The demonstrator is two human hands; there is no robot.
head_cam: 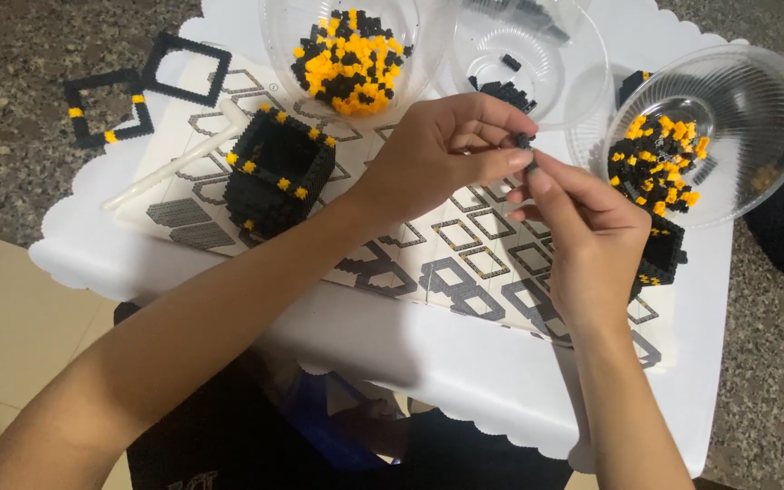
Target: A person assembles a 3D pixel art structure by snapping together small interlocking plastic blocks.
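Tiny black brick (524,140), pinched between the fingertips of both my hands, sat above the printed instruction sheet (465,263) on the white worktop (465,363). My left hand (437,154) and right hand (583,227) were closed together on it. It looked hard, featherlight and easy to drop, best gripped by its sides. A half-built black cube (279,172) stood to the left, clear bowls of bricks (351,59) behind.

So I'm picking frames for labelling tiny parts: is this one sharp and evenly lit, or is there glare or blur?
Head view: fairly sharp and evenly lit; the small black piece pinched between the left hand and the right hand is readable but tiny. The clear bowls show soft glare on their rims. The forearms cast a soft shadow on the white table. Bottom edge is dim.
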